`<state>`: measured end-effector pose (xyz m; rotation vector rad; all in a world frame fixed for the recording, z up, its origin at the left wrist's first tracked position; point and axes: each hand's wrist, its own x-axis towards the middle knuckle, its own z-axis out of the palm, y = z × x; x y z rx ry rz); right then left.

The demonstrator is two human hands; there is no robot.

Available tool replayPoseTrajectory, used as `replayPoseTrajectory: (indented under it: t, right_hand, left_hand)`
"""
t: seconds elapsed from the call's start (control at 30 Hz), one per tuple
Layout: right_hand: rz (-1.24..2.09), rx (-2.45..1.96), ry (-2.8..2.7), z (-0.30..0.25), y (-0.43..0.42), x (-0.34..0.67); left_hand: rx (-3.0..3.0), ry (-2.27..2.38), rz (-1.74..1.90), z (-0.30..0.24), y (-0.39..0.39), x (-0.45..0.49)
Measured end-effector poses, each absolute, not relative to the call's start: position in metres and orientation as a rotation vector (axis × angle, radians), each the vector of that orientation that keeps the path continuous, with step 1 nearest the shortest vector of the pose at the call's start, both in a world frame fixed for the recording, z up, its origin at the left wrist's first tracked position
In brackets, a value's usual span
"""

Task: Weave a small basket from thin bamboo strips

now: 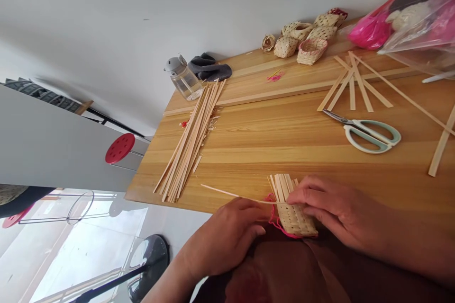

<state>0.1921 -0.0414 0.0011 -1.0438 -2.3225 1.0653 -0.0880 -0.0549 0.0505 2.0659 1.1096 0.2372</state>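
A small half-woven bamboo basket with upright loose strips and pink thread lies at the near edge of the wooden table. My right hand grips its right side, fingers curled over the weave. My left hand is closed at its left side, pinching a thin bamboo strip that sticks out to the left.
A bundle of long bamboo strips lies at the left of the table. Mint-handled scissors and crossed strips lie at right. Several finished small baskets, a glass jar, dark cloth and a plastic bag stand at the back. A red stool stands beyond the table's left end.
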Motion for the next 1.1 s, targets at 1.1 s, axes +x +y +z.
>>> replayPoseTrajectory:
  t: [1.1]
  right_hand:
    - [0.892, -1.083, -2.133, 0.008, -0.046, 0.172]
  left_hand:
    - [1.170, 1.200, 0.795, 0.010, -0.022, -0.030]
